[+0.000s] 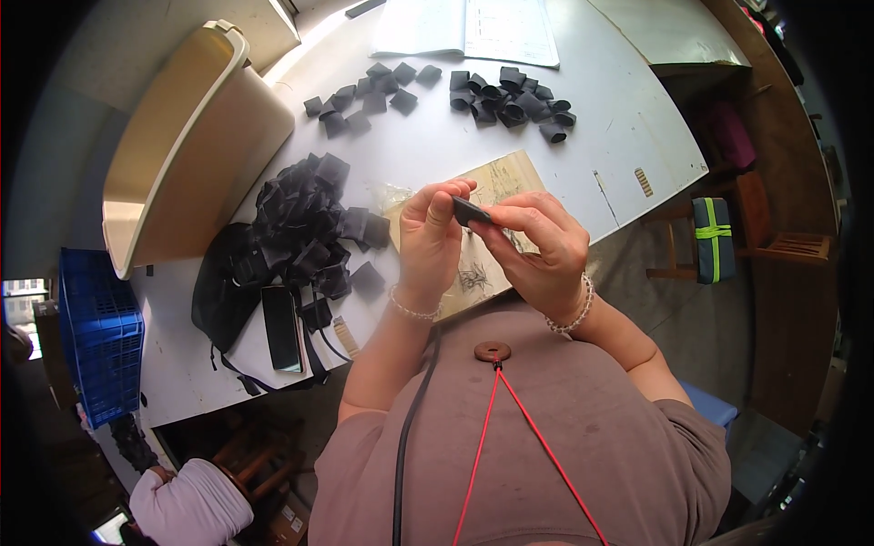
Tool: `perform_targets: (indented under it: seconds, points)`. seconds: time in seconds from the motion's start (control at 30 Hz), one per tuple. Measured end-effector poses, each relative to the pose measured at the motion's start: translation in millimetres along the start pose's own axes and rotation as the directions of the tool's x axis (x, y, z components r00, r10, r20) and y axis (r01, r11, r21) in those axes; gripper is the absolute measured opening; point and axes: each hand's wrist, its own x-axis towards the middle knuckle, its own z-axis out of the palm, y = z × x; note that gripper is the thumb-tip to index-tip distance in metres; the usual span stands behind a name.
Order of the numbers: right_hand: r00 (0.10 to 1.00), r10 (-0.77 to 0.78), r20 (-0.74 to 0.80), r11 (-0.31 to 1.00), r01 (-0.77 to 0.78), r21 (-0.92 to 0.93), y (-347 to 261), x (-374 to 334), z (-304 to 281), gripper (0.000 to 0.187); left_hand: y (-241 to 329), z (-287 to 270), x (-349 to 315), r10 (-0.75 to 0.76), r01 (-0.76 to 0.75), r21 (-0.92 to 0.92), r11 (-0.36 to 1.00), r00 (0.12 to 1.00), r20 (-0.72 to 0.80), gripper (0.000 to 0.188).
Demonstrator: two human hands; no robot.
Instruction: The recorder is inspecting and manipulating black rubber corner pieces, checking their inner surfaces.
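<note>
Above a marked, pale board (506, 182), a small flat black piece (470, 212) is pinched between my two hands. My left hand (431, 235) grips its left end with the thumb and fingers. From the other side, my right hand (546, 244) pinches its right end between thumb and fingertips. Left of the board lies a large heap of black square pieces (305, 209). Farther off is a looser group of flat black pieces (375, 96). Several rounded, tube-like black pieces (517, 105) are gathered beyond the board. The held piece's material cannot be made out.
An open notebook (462, 27) lies at the table's far side. A beige tub (177, 173) tilts at left, above a blue crate (102, 328). A phone (282, 329) lies near a black bag (218, 287). Another person (191, 505) is at lower left; a strapped box (713, 241) is at right.
</note>
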Motion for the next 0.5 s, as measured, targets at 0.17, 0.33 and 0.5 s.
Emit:
perform_targets:
  seconds: [0.17,0.33,0.5]
  points:
    - [1.0,-0.005,-0.029,0.999,0.007,0.043,12.5,-12.7,4.1,0.021,-0.2,3.0,-0.4,-0.03,0.031,-0.036,0.999,0.999,0.022,0.017]
    - [0.969,0.201,0.144,0.976,-0.21,0.056,11.2,-16.2,-8.1,0.026,-0.3,-1.6,1.6,0.108,-0.111,0.16,0.981,0.994,0.026,0.025]
    - [0.998,0.031,0.048,0.991,-0.037,0.131,0.9,8.1,-11.1,0.022,7.2,-1.9,6.0,0.099,-0.116,0.155,0.981,0.988,0.117,0.026]
